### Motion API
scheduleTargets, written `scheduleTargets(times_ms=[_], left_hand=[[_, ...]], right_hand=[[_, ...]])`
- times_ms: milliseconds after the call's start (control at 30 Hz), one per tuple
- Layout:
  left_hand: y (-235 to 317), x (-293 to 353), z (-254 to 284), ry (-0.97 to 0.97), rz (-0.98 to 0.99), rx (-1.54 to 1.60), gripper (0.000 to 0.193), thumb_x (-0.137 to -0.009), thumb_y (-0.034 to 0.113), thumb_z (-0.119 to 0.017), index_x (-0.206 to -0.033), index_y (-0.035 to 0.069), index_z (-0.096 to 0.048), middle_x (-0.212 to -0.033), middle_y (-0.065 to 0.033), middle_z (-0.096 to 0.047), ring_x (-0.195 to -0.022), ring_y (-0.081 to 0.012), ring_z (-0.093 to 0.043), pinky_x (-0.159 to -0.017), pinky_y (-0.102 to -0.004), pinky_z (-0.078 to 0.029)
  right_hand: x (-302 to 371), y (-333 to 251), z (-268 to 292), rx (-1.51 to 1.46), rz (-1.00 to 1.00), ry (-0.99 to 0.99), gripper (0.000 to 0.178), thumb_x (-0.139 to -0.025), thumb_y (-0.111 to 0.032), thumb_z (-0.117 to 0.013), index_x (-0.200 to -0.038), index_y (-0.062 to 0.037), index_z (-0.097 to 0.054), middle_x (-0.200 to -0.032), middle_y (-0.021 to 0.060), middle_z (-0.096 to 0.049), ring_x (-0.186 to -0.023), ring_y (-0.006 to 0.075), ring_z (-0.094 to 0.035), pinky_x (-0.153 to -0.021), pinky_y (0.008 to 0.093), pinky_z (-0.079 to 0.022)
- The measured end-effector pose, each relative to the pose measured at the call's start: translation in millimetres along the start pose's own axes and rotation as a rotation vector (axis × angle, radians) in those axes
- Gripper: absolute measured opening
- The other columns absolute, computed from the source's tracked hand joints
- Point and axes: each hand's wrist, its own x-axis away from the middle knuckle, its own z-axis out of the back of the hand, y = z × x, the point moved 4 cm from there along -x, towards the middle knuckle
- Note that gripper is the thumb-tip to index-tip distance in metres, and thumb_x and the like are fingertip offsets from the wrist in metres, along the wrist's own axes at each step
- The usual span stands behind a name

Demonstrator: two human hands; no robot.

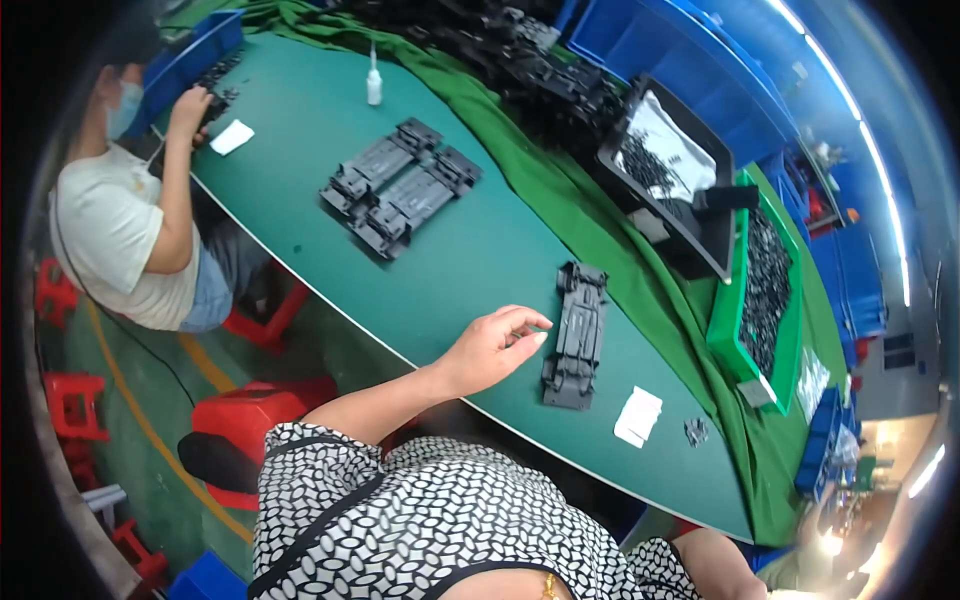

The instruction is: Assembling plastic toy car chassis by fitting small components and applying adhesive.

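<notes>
By the green workshop table (490, 255), a black chassis (580, 335) is being borne, three o'clock from the half-curled left hand (490, 350); hold unclear.

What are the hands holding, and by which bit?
The bare left hand holds nothing that shows; it's half-curled beside the long, black plastic frame. The right hand is out of view, so I can't tell.

"What's lost at five o'clock?"
"The right forearm (712, 565) runs off my lower edge; I can't see its hand."
"And at four o'clock?"
"Those grey parts (696, 431) are too tiny for me to identify."
</notes>
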Motion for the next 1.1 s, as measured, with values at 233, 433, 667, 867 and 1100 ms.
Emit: scheduleTargets(times_ms=[233,433,667,867,1100], left_hand=[[42,-74,100,0.373,-0.153,-0.106,0.021,-0.091,0.013,-0.057,-0.106,-0.001,-0.058,-0.094,-0.0044,-0.062,-0.087,-0.0099,-0.059,-0.079,-0.0248,-0.048],[1,-137,278,1.090,-0.038,-0.700,0.038,-0.074,0.025,-0.069,-0.102,0.001,-0.059,-0.101,-0.0146,-0.063,-0.097,-0.0279,-0.059,-0.087,-0.0393,-0.044],[-60,-217,324,1.009,0.409,-1.005,0.067,-0.069,0.041,-0.074,-0.119,0.002,-0.051,-0.118,-0.0192,-0.056,-0.114,-0.0325,-0.051,-0.097,-0.0473,-0.037],[-94,-230,389,1.073,0.297,-1.025,0.053,-0.069,0.045,-0.073,-0.102,0.005,-0.062,-0.098,-0.0177,-0.066,-0.093,-0.0367,-0.062,-0.080,-0.0469,-0.048],[-80,-222,384,1.038,0.136,-0.962,0.042,-0.076,0.035,-0.070,-0.100,0.002,-0.064,-0.094,-0.0158,-0.067,-0.086,-0.0297,-0.065,-0.077,-0.0410,-0.049]], right_hand=[[-24,31,15,-0.021,0.123,-0.062,0.030,-0.060,-0.014,-0.067,-0.086,-0.0006,-0.062,-0.077,0.0196,-0.061,-0.047,0.0219,-0.048,-0.041,0.0325,-0.036],[-24,94,-23,0.574,-0.236,-0.311,0.044,-0.064,-0.014,-0.077,-0.103,-0.0050,-0.060,-0.078,0.0058,-0.055,-0.071,0.0244,-0.051,-0.067,0.0367,-0.037],[-12,163,-51,0.611,-0.373,-0.501,0.033,-0.072,-0.027,-0.073,-0.090,-0.0065,-0.055,-0.081,0.0070,-0.053,-0.077,0.0259,-0.054,-0.075,0.0389,-0.039],[-5,176,-51,0.618,-0.298,-0.568,0.027,-0.072,-0.021,-0.067,-0.088,-0.0108,-0.048,-0.078,0.0063,-0.048,-0.069,0.0228,-0.054,-0.068,0.0365,-0.037],[-2,205,-63,0.609,-0.209,-0.517,0.019,-0.073,-0.011,-0.057,-0.089,-0.0093,-0.047,-0.078,0.0067,-0.047,-0.064,0.0213,-0.054,-0.068,0.0349,-0.038]])
